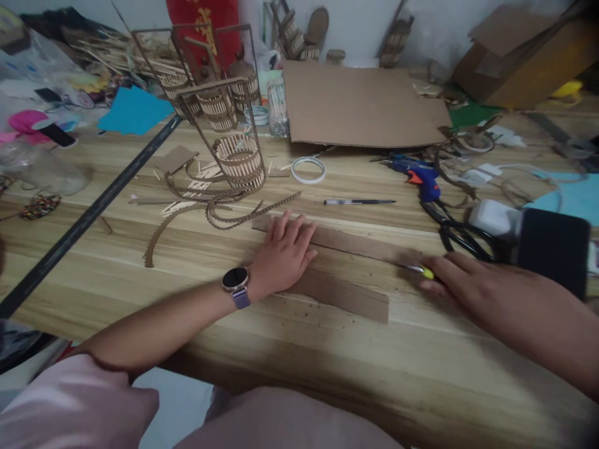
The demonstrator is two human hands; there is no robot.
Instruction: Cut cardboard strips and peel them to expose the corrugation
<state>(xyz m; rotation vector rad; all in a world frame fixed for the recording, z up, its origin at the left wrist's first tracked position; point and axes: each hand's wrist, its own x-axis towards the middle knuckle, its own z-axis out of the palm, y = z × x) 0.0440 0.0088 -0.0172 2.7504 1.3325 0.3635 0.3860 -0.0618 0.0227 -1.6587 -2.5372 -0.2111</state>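
Observation:
My left hand (286, 254), with a watch at its wrist, lies with fingers spread on the left part of a long brown cardboard strip (360, 244). Fingers of my right hand (461, 280) are closed round a small cutter with a yellow-green part (427, 272), its blade at the strip's right end. That end is somewhat blurred. A second, wider cardboard strip (349, 296) rests nearer to me, its left part hidden by my left hand. Small brown crumbs dot the wood around it.
Beyond the strips are a pen (360, 202), a tape roll (308, 169), a blue glue gun (423, 178) and a cardboard sheet (360, 106). A small stick bucket (239, 163) stands behind curled strips. A dark bar (93, 209) crosses the table's left side.

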